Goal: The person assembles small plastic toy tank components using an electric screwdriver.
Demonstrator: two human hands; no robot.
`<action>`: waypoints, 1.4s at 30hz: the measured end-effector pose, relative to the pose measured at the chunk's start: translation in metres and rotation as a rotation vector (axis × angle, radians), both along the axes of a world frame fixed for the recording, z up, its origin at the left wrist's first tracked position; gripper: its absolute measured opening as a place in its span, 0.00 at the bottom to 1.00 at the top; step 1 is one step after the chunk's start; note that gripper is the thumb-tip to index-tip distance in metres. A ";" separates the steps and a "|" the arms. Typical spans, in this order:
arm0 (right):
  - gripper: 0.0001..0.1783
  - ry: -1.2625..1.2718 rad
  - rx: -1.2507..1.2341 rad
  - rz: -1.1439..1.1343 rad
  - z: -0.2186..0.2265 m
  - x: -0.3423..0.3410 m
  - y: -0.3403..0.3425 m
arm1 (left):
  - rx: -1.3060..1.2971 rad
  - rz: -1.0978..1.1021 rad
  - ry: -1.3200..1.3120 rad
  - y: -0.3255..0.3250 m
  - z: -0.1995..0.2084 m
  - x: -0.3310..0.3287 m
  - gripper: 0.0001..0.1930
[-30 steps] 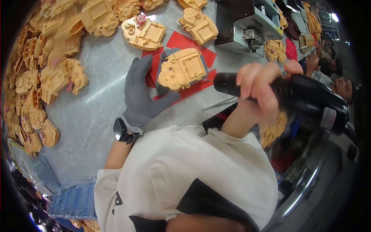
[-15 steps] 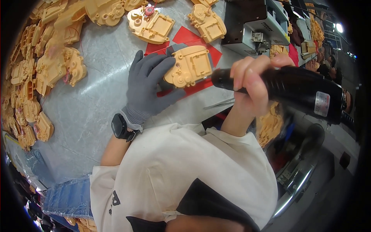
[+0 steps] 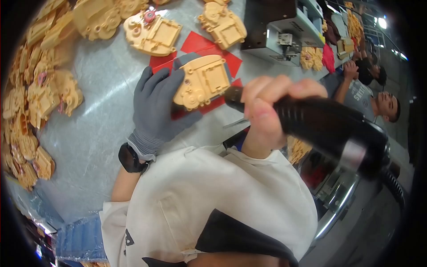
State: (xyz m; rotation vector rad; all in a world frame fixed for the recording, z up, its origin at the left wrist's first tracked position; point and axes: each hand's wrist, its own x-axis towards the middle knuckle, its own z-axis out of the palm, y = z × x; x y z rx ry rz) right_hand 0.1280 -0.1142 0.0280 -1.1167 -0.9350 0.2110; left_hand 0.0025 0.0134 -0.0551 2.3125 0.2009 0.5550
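My left hand (image 3: 158, 100), in a grey glove, is at the left side of a yellow-orange plastic housing (image 3: 205, 80). Its fingers press the upper left edge and the thumb stretches along below. Under the housing lies a dark grey block (image 3: 189, 58), partly hidden, with red sheets (image 3: 234, 64) around it. My bare right hand (image 3: 269, 109) is wrapped round the front of a black corded electric screwdriver (image 3: 329, 124). The screwdriver's nose points left, right beside the housing in the picture; whether they touch I cannot tell.
More housings (image 3: 153, 33) lie at the back, one (image 3: 222, 24) by a dark metal machine (image 3: 282, 38). A heap of housings (image 3: 44, 93) fills the left side. Blue wrapped material (image 3: 82, 238) is at lower left. A person (image 3: 373, 104) sits at far right.
The view has shifted, so the table things sit farther left. The screwdriver's rear end has swung lower in the picture. My left hand stays at the housing.
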 end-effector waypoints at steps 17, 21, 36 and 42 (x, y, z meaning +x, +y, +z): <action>0.25 0.100 0.051 -0.539 0.018 0.107 -0.039 | 0.050 0.003 -0.003 -0.005 -0.006 0.000 0.41; 0.27 0.124 0.153 -0.188 0.020 0.039 -0.038 | 0.034 0.031 -0.021 -0.003 -0.006 0.004 0.38; 0.28 -0.039 0.005 0.348 0.008 -0.021 0.011 | -0.020 0.022 -0.091 -0.001 -0.011 -0.008 0.35; 0.26 -0.055 0.014 0.352 -0.003 -0.024 0.017 | -0.043 0.037 -0.099 -0.002 -0.010 -0.007 0.36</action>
